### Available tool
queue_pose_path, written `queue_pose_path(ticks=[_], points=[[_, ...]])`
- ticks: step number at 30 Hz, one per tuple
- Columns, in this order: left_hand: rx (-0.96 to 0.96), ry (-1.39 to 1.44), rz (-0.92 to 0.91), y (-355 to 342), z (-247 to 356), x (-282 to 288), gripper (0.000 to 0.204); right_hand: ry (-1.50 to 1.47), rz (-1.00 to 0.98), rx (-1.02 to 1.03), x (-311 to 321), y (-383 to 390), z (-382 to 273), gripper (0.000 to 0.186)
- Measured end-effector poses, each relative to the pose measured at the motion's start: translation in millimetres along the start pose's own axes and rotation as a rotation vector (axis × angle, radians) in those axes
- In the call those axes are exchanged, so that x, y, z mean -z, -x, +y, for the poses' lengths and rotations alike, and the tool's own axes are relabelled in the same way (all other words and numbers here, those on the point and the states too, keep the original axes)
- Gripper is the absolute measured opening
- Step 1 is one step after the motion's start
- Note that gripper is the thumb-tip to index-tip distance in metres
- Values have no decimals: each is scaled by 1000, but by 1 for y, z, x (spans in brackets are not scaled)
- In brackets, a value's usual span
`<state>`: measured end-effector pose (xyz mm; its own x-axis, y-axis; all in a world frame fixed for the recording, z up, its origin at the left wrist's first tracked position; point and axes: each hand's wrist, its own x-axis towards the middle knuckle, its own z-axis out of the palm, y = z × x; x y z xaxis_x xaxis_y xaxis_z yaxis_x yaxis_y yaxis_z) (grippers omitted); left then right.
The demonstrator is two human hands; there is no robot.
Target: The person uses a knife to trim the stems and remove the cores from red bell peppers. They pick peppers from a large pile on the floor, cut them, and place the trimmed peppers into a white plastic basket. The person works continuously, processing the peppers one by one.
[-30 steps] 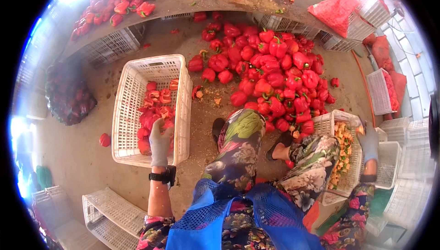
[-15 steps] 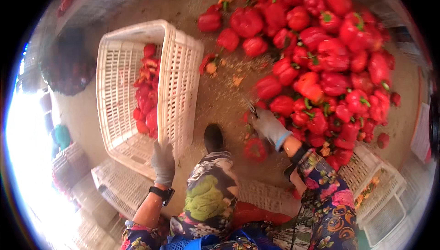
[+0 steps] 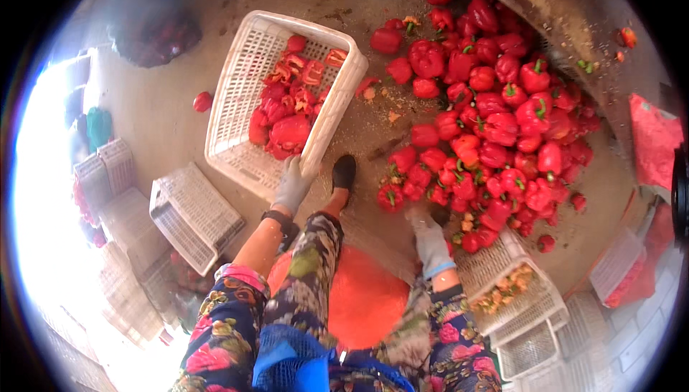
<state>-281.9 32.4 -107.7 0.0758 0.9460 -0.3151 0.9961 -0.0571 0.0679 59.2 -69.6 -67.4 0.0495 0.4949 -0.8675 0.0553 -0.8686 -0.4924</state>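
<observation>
My gloved left hand point(image 3: 292, 185) grips the near rim of a white plastic crate point(image 3: 247, 175). Inside lie red bell peppers point(image 3: 290, 132), some whole and some cut open, gathered towards its right side. My gloved right hand point(image 3: 430, 243) is low beside the near edge of a big heap of red bell peppers point(image 3: 495, 126). Motion smears its fingers, so whatever they hold cannot be made out. A dark shoe point(image 3: 344, 171) stands between the crate and the heap.
A crate with orange-yellow pepper scraps point(image 3: 511, 288) stands at the near right. Another white crate point(image 3: 194, 212) sits at the left, by stacked crates point(image 3: 125, 220). An orange-red round surface point(image 3: 366, 299) shows between my legs. One loose pepper point(image 3: 203, 101) lies left of the crate.
The crate now faces more upward, and its peppers are spread wider in view. My right hand has drawn back from the heap towards me; the thin metal tool in it earlier no longer shows.
</observation>
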Motion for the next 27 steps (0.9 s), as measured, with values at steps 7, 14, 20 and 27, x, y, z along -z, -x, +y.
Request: queue_pose_path(ticks=[7,14,20,27], points=[[332,1865,-501,46,170,210,50,-1227,-411,299,37,123,-172,47],[19,1525,238,121,220,337,46,-1078,-277,515,-5,180,-278,23],[-278,1004,432,117,201,386,37,-877,-233,343,-47,155,-315,17],[-4,751,641,85,114,351,16,72,-242,500,-144,114,-300,7]])
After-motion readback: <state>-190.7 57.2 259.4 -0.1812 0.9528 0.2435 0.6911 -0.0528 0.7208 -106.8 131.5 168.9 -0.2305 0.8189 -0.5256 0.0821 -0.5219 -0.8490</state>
